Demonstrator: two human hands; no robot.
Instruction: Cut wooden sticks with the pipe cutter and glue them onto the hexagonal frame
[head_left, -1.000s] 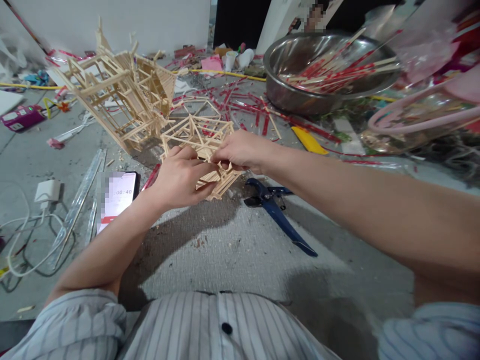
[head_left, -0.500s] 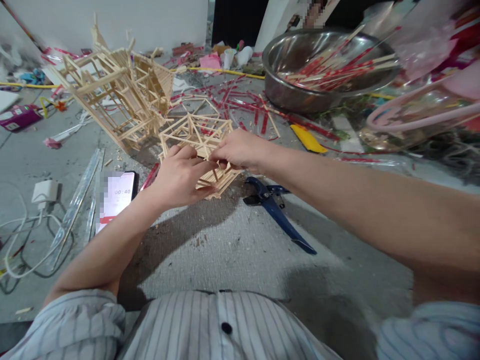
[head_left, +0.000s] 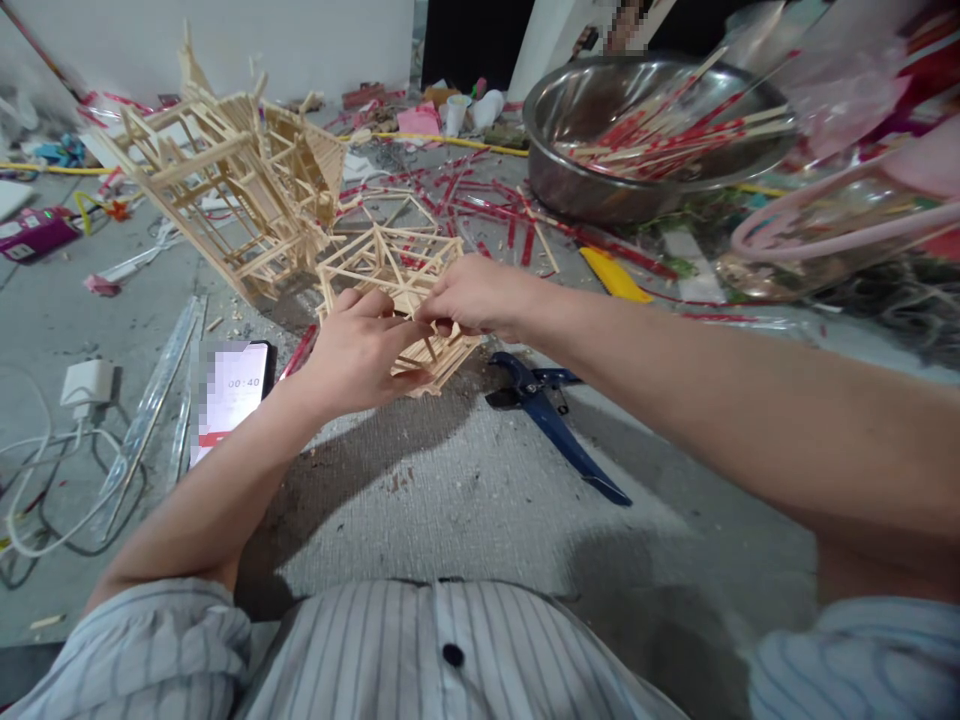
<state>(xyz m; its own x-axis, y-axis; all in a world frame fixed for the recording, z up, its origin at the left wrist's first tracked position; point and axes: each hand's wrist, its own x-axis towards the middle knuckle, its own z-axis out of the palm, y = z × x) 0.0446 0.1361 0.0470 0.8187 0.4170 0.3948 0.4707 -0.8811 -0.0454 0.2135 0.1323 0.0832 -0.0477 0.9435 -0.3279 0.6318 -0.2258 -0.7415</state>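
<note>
Both hands are at a small model frame of pale wooden sticks (head_left: 454,358), with slanted sticks on top and a slatted base. My left hand (head_left: 358,348) is closed on its near left side, the thumb low by the base and the fingers reaching inward. My right hand (head_left: 476,298) pinches at its right side, fingertips almost meeting the left ones. Whatever lies between the right fingertips is hidden. Blue-handled cutters (head_left: 559,440) lie on the floor just right of the frame. A larger stick structure (head_left: 199,155) stands behind it to the left.
A phone (head_left: 244,385) showing a timer lies beside my left forearm. Left of it are a white charger (head_left: 88,383) and cables. A steel basin (head_left: 592,190) holds red-wrapped sticks. Red wrappers and a yellow-handled tool (head_left: 615,275) lie before it.
Both hands keep nearly the same hold on the small frame. Only a very slight shift of the view shows.
</note>
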